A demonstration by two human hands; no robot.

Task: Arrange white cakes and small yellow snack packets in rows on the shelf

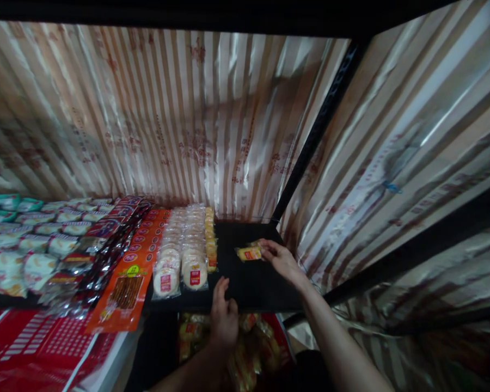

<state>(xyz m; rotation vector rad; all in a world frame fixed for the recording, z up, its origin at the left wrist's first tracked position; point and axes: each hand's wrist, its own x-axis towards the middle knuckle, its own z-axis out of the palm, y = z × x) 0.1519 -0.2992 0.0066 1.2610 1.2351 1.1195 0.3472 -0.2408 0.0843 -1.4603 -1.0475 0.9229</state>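
Two white packet rows near half-spread left hand (yellow packet in pinching right hand)

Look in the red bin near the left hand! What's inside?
Small yellow packets in clear wrapping lie in the red bin. The left hand and forearm hide some; anything beneath the top packets is covered.

Prob. a shop or its stockrm: pkgd snacks are being displayed in rows on a blk shelf, w/ orange pkts & clear-wrapped round crackers being lined up alongside; yellow pkts are being kept in a red-sided bin below.
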